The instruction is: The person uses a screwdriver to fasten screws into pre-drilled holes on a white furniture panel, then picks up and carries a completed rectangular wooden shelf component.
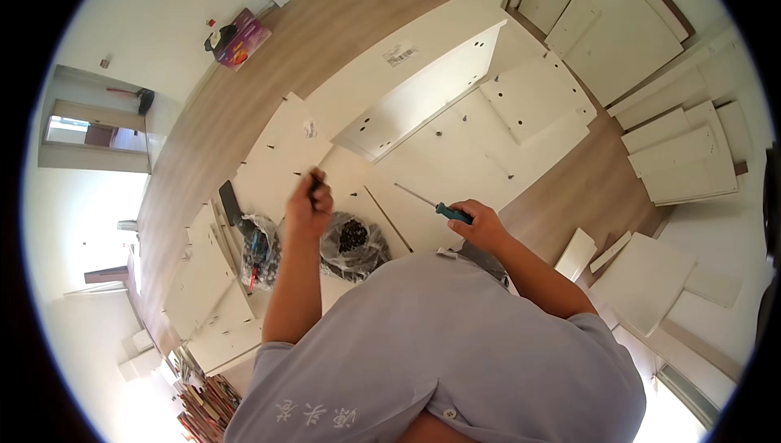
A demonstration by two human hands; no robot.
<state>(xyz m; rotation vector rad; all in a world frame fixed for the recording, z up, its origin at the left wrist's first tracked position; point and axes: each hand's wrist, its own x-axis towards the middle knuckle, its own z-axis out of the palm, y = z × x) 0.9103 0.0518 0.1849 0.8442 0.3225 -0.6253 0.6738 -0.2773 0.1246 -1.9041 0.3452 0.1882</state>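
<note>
In my right hand is a screwdriver with a teal handle, its thin shaft pointing up and left above a white panel. My left hand is raised and slightly blurred, its fingers closed around something small and dark that I cannot make out. Below that hand stands an open clear plastic bag full of small dark fittings. Another plastic bag, with hardware and a red-tipped tool, lies left of my forearm. Several small dowels or screws stick up from the white panel beyond my left hand.
An upright white board runs along the panels in front of me. More boards lean against the right wall. A purple box sits by the left wall. Stacked panels lie to the left, near a pile of thin strips.
</note>
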